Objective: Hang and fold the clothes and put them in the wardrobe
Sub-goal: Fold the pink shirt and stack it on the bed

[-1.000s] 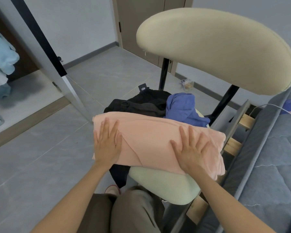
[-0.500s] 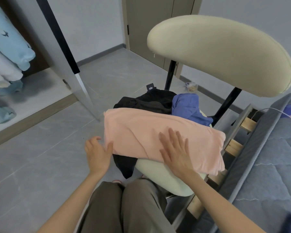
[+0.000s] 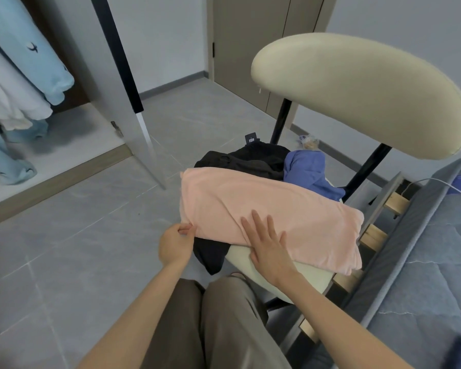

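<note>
Folded pink garment (image 3: 264, 209) on chair seat (image 3: 277, 278): left hand (image 3: 175, 245) apparently pinches its near corner; right hand (image 3: 270, 249) flat, fingers (image 3: 258, 223) spread, pressing.

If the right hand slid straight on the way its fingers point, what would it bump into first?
The right hand lies flat on the folded pink garment, so first comes more of that cloth. Past its far edge, probably the black garment heaped behind it, though depth is unclear.
</note>
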Motion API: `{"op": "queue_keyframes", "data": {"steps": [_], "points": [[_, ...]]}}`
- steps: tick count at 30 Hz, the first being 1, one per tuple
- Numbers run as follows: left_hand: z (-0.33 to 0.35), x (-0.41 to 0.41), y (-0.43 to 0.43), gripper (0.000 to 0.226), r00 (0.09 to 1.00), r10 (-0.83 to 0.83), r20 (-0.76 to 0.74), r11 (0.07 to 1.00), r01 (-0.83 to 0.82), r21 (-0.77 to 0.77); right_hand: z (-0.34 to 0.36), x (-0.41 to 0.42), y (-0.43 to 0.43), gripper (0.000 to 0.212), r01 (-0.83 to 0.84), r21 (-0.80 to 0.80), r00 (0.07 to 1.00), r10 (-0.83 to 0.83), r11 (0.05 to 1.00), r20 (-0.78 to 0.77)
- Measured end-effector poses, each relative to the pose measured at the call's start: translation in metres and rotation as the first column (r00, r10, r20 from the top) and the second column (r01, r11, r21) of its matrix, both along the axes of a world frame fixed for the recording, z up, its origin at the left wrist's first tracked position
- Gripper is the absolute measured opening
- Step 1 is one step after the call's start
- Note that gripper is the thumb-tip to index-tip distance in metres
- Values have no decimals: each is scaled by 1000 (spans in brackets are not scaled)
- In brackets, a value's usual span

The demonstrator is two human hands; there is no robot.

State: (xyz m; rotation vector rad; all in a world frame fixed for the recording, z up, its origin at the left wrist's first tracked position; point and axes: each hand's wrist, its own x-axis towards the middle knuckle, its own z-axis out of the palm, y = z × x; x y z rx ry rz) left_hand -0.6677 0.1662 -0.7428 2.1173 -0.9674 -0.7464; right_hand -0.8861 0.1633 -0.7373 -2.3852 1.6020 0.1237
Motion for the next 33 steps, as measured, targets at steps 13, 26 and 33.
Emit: {"op": "queue_keyframes", "data": {"steps": [13, 26, 33], "points": [[14, 9, 1, 20, 990, -11, 140, 1000, 7, 28, -2, -9, 1, 75, 58, -8, 984, -58, 998, -167], [8, 16, 6, 13, 981, -124, 148, 990, 113, 84, 5, -10, 11, 75, 133, 27, 984, -129, 991, -120], [35, -9, 1, 18, 966, -87, 241, 993, 102, -50, 15, -34, 5, 66, 106, 47, 992, -109, 993, 61]]}}
